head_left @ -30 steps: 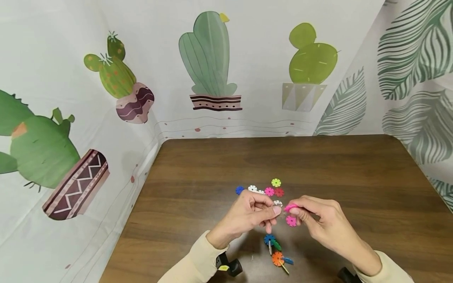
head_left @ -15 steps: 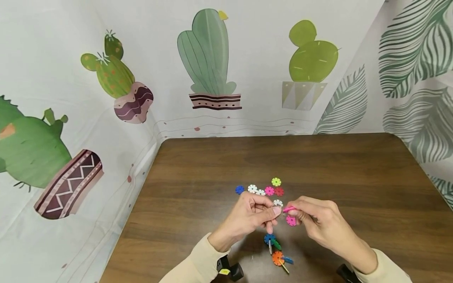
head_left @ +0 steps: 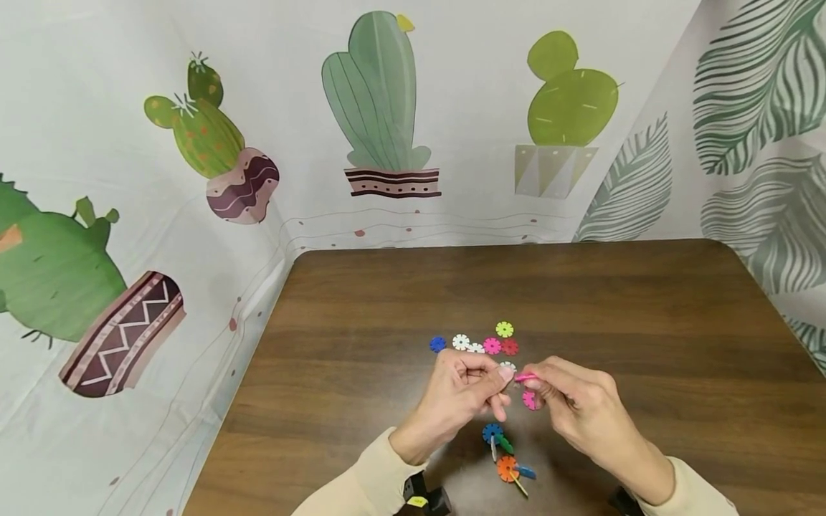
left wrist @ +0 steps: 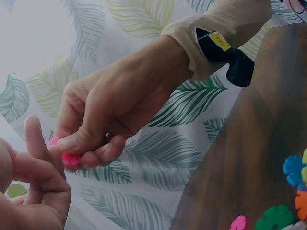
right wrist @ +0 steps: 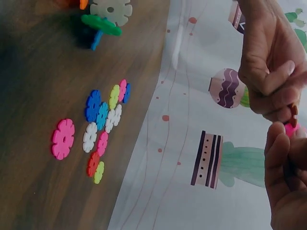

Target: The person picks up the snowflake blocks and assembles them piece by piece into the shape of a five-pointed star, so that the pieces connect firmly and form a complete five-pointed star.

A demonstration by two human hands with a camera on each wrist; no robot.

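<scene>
My right hand (head_left: 584, 401) pinches a pink notched disc (head_left: 525, 377) between thumb and fingers, above the table. Facing it, my left hand (head_left: 454, 398) pinches a small brownish-orange piece (right wrist: 294, 115), seen edge-on in the right wrist view. The two pieces meet or nearly meet; fingers hide whether they are joined. In the left wrist view the pink disc (left wrist: 72, 159) shows beneath the right thumb. Below the hands lies a joined build of notched discs, with a blue disc (head_left: 492, 433), a green disc (head_left: 505, 444) and an orange disc (head_left: 508, 469).
Loose notched discs lie beyond the hands: yellow-green (head_left: 504, 329), red (head_left: 510, 347), pink (head_left: 492, 345), white (head_left: 461, 342) and blue (head_left: 437, 345). Another pink disc (head_left: 530, 400) lies under the right hand. Behind the brown table (head_left: 361, 294) hangs a cactus-print cloth (head_left: 464, 107).
The pink disc in my right hand has turned to a flatter angle and come slightly closer to the left fingertips. The discs on the table have stayed put.
</scene>
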